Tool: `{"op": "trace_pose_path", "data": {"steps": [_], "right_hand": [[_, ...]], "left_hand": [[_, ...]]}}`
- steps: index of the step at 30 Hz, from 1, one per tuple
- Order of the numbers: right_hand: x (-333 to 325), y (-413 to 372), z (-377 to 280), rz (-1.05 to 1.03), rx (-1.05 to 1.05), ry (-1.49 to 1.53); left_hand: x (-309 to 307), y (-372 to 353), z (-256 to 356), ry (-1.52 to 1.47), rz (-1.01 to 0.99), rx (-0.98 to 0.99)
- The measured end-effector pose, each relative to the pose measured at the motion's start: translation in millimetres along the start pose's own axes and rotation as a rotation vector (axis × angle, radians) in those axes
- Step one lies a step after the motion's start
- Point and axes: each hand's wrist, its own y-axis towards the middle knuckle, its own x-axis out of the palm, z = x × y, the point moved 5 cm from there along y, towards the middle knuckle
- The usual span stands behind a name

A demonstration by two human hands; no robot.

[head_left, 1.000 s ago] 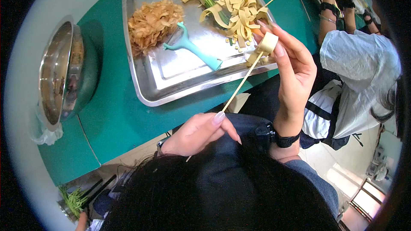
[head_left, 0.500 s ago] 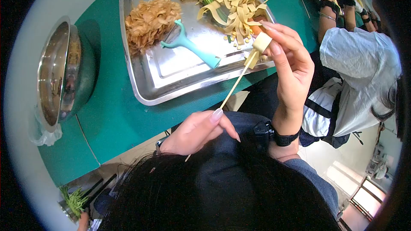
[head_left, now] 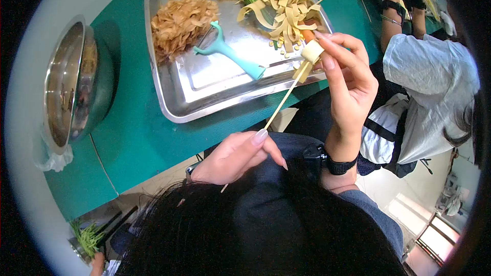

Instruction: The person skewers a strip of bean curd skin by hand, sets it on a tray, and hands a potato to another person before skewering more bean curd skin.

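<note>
My left hand (head_left: pixel 236 157) grips the lower end of a thin bamboo skewer (head_left: pixel 283 104) that slants up to the right. My right hand (head_left: pixel 346 82) pinches a rolled strip of pale tofu skin (head_left: pixel 311 52) at the skewer's upper end, and a loose tail of the strip hangs just below it. Both hands are held above my lap, at the near edge of the steel tray (head_left: pixel 176 103).
The tray on the green table (head_left: pixel 138 138) holds a teal peeler (head_left: pixel 227 52), a heap of brown shavings (head_left: pixel 179 21), tofu skin strips (head_left: pixel 281 5) and spare skewers. A steel bowl (head_left: pixel 71 87) stands at the left. Another person (head_left: pixel 429 71) sits to the right.
My right hand has turned the tofu skin roll on the skewer tip and lowered slightly. My left hand has stayed almost still.
</note>
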Motion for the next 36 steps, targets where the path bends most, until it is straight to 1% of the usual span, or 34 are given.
{"op": "trace_pose_path", "data": {"steps": [4,8,13,16,23,25,32,36], "right_hand": [[-1.9,1.2,-5.2,-0.005,-0.129,-0.164],[-1.9,0.8,-9.5,0.009,-0.150,-0.216],[-1.0,0.2,-12.9,0.009,-0.180,-0.242],[-0.3,1.3,-16.3,-0.034,-0.288,-0.330],[2.7,1.4,-20.8,-0.069,-0.325,-0.353],[3.4,0.7,-20.2,-0.071,-0.329,-0.349],[4.8,1.2,-20.8,-0.099,-0.308,-0.334],[5.5,1.2,-21.5,-0.120,-0.285,-0.326]], "left_hand": [[-0.6,-0.5,-0.3,0.001,-0.016,0.000],[0.8,-2.2,1.1,0.003,0.002,-0.037],[1.2,-1.3,1.0,-0.010,-0.005,-0.021],[1.8,-1.6,1.6,-0.018,-0.006,-0.012],[3.0,-0.9,2.0,-0.033,-0.009,0.000],[1.9,-1.3,1.4,-0.021,-0.018,-0.023],[1.3,0.0,0.8,-0.021,-0.012,-0.001],[-0.8,-0.8,0.8,-0.026,-0.016,-0.036]]}}
